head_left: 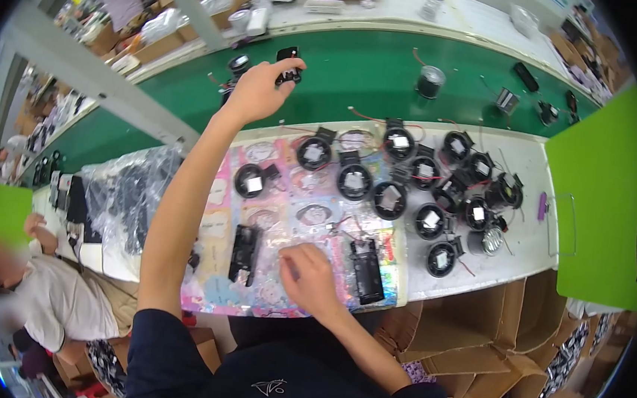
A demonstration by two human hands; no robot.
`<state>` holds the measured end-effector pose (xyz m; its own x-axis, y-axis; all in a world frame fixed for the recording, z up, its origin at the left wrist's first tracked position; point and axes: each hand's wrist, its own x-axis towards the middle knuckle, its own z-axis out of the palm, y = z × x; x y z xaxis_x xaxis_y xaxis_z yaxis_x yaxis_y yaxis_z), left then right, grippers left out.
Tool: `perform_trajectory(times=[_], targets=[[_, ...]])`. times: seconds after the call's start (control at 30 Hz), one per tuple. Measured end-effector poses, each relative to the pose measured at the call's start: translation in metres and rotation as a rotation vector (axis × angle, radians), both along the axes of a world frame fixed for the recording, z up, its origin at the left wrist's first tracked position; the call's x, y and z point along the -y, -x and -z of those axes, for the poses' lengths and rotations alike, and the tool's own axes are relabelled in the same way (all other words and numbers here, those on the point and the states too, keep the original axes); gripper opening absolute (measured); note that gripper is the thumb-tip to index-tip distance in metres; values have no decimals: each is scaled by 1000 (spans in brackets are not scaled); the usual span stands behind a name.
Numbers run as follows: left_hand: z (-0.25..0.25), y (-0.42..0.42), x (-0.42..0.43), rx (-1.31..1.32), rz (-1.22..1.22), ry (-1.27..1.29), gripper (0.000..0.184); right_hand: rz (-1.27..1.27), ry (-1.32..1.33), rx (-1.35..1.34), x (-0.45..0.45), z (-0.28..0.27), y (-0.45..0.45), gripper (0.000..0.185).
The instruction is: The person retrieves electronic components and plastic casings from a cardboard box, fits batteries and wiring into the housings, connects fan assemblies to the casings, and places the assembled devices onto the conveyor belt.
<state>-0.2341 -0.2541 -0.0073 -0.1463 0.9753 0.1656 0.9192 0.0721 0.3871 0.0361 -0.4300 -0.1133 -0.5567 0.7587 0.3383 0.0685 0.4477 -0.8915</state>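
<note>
My left hand (261, 90) reaches over the green belt, its thumb and fingers closed around a small black plastic housing (291, 53). Above the patterned mat, my right hand (312, 279) is closed with curled fingers; whatever may be in them is hidden. To its left lies a black elongated casing (244, 255). On its right is another black casing (367, 270), with thin wires at its top end. A round black unit with a white square (249, 181) rests farther up the mat.
Several similar round units with wires, such as this one (430, 220), cover the middle and right of the white table (524, 252). A clear cylindrical part (430, 81) stands on the green belt (358, 75). Plastic-wrapped goods (128, 191) lie left. A seated person (64, 295) is at far left.
</note>
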Motion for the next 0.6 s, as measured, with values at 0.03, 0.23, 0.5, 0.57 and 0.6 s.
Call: perform_trajectory(times=[0.03, 0.23, 0.5, 0.57, 0.6], targets=[[-11, 0, 26, -20, 15, -27, 42, 4, 32, -4, 0, -1, 0, 15], [-40, -19, 176, -167, -85, 56, 43, 83, 11, 71, -15, -11, 18, 29], [33, -11, 237, -169, -46, 193, 57, 112, -111, 171, -9, -34, 40, 27], [42, -12, 239, -174, -18, 219, 62, 188, -247, 240, -4, -41, 29, 26], [44, -13, 240, -162, -7, 219, 63, 220, -275, 272, -3, -44, 24, 26]])
